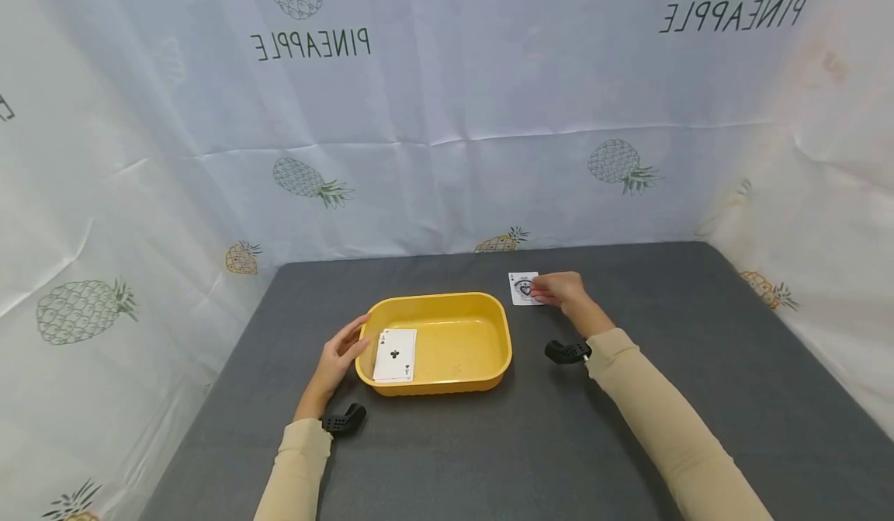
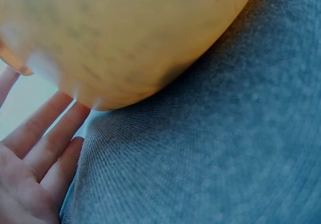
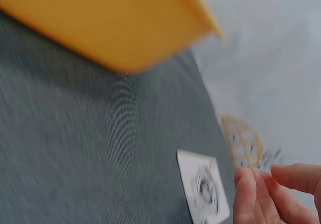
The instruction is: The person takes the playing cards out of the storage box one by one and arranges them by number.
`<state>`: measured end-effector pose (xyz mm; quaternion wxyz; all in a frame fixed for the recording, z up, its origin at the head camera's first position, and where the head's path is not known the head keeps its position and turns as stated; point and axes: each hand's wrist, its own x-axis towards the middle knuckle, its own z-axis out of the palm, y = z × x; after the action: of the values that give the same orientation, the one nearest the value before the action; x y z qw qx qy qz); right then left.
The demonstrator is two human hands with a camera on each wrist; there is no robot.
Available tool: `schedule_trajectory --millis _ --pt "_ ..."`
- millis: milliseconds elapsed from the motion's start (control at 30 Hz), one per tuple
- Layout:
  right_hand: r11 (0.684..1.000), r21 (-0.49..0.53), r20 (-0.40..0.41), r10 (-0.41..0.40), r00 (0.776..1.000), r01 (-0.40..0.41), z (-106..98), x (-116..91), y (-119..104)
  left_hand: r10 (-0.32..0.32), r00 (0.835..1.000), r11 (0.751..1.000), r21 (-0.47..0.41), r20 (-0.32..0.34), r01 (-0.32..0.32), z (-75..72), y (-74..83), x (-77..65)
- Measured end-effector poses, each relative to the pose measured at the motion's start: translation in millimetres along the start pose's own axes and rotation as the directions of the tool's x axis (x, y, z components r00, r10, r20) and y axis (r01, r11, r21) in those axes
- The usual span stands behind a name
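Observation:
A yellow plastic tray (image 1: 461, 350) stands on the dark grey table. My left hand (image 1: 338, 358) touches its left end, the thumb at the rim; in the left wrist view the other fingers (image 2: 52, 146) extend nearly straight along the tray's outer side. A few white playing cards (image 1: 394, 354), an ace of clubs on top, lie inside at the left. Beyond the tray's far right corner, an ornate ace card (image 1: 520, 290) lies face up. My right hand (image 1: 564, 290) is over that card's right edge, with a gap between thumb and fingertips in the right wrist view.
Dark grey cloth (image 1: 447, 459) covers the table. A white curtain (image 1: 447, 102) with printed pineapples hangs behind and along both sides. Black wrist cameras (image 1: 567, 352) sit on both wrists, below beige sleeves (image 1: 670, 420).

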<state>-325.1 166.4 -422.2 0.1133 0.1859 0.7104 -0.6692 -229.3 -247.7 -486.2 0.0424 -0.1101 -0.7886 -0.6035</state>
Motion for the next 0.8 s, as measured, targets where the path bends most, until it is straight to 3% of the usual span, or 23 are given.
schedule_trajectory --millis 300,567,800 --pt "1.0 0.014 0.181 0.001 0.984 -0.004 24 -35 -5 -0.002 1.0 1.0 0.011 -0.008 0.002 0.2 0.3 -0.4" --pt "0.996 -0.028 0.292 -0.069 0.954 0.081 42 -64 -7 0.009 1.0 1.0 0.007 0.004 -0.009 -0.2 -0.2 -0.9" --pt "0.997 -0.008 0.377 -0.067 0.924 0.075 57 -82 -9 -0.017 1.0 1.0 0.017 -0.002 0.017 -0.1 0.7 -0.6"
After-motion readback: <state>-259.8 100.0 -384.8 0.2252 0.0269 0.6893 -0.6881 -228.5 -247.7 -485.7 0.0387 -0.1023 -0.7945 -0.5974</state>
